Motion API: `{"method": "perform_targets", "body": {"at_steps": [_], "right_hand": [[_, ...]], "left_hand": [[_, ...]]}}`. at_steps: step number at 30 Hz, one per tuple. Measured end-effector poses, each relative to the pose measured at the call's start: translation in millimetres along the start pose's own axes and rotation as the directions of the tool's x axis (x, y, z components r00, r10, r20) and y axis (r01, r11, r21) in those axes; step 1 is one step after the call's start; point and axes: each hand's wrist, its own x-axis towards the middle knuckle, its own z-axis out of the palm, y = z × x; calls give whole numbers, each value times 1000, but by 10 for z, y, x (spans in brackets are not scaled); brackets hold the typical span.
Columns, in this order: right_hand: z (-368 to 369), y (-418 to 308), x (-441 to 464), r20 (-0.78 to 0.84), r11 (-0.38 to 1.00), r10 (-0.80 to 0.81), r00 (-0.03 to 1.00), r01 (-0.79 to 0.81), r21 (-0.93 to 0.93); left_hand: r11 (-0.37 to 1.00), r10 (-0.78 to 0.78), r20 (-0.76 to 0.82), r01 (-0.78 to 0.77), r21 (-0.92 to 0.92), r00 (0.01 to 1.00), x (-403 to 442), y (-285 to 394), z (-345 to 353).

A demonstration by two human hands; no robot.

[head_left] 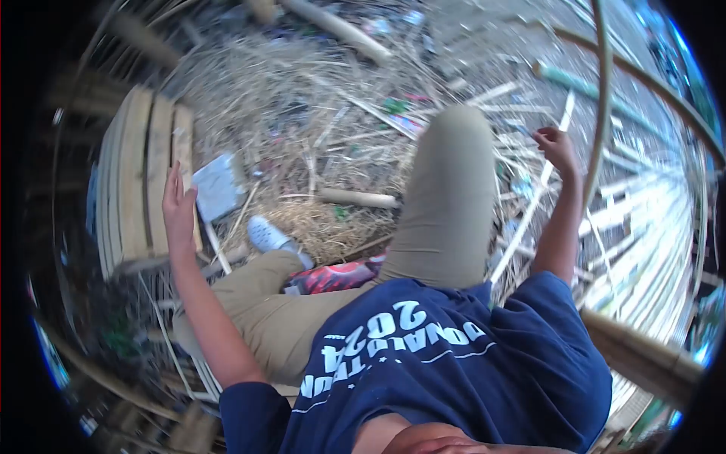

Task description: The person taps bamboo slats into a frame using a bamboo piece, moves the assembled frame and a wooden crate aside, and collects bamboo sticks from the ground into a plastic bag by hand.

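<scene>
Dark blue cloth shirt [423,356] fills the bottom. Left hand [178,213] is empty; right hand [558,149], can't tell. Long pale wooden strip [527,212] seems light, bendy; best held mid-length.

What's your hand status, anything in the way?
Left hand open, by slatted wood. Right hand curled near pale strip, hold unclear. Possible obstacle: curved pole close by.

Legible print occurs on the wearer's dark blue shirt [461,386], in pale characters inverted to the camera: "DONALD", then a second word beginning "TRU", its ending distorted at the fabric's edge. Large "2024" stands with it; small stars are also printed, and one tiny line is unreadable.
</scene>
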Motion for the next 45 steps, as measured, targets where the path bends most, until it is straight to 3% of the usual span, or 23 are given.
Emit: {"method": "perform_targets", "body": {"at_steps": [2,5,6,9,11,13,14,16,19,25,28,30,31,32,33,34,39,40,41,42,43,44,45], "right_hand": [[128,1011,-144,-4,973,212,977,-211,-92],[602,2123,-494,146,802,593,792,-563,-202],[677,1998,-800,210,766,643,737,-615,-185],[1491,2708,-1046,203,773,630,749,-629,-81],[1792,2347,-1234,334,789,540,773,-603,120],[2093,1982,-1265,441,670,592,675,-716,197],[2193,1682,-1370,422,640,575,701,-706,303],[2847,1708,-1419,66,901,424,903,-428,72],[3031,1475,-1371,40,960,278,960,-279,34],[2648,1679,-1127,-379,957,258,889,-180,230],[2300,1942,-761,-481,974,211,851,-138,182],[1782,1667,-630,-539,952,214,815,-51,302],[1413,1355,-634,-451,926,275,849,-107,363],[1032,987,-691,-457,926,160,875,27,376],[851,933,-513,-599,951,77,797,121,283],[553,684,-440,-538,852,48,842,246,461],[-603,-907,-302,-586,745,-398,706,621,243],[-721,-1318,-403,-504,666,-400,765,621,414],[-836,-1631,-408,-512,626,-568,644,742,239],[-902,-1776,-124,-487,580,-777,398,753,-310],[-916,-2262,-413,-496,440,-823,277,863,-248],[-874,-2546,-344,-510,566,-707,490,825,9],[-866,-2773,-248,-455,468,-822,343,862,-197]], "left_hand": [[1000,-17,204,13,22,979,-58,332,582],[999,40,395,-44,0,918,-223,906,1439],[997,74,435,-72,-21,897,-293,1094,1710],[986,167,539,-146,-82,825,-472,1568,2375],[978,208,600,-160,-133,772,-643,1759,2729],[972,236,659,-184,-150,714,-792,1892,2983],[972,236,672,-167,-167,701,-842,1921,3065],[970,241,689,-140,-201,683,-891,1934,3167],[971,225,677,-106,-212,700,-888,2013,3103],[955,291,545,-204,-215,786,-793,2123,2515],[948,317,496,-272,-163,808,-755,2188,2184],[941,339,439,-293,-170,832,-703,2195,1964],[935,353,422,-312,-165,835,-667,2195,1846],[930,368,405,-331,-161,837,-640,2199,1720],[929,369,416,-343,-139,831,-620,2231,1586],[925,378,406,-356,-132,832,-604,2253,1469],[891,451,345,-437,-123,823,-565,2357,1045],[881,471,325,-456,-124,820,-577,2380,1007],[877,476,331,-469,-107,814,-604,2417,996],[871,483,336,-483,-88,809,-639,2471,1025],[866,487,341,-495,-68,804,-679,2526,1056],[897,419,332,-441,-9,845,-727,2590,1096],[923,347,319,-382,50,882,-767,2661,1150]]}}
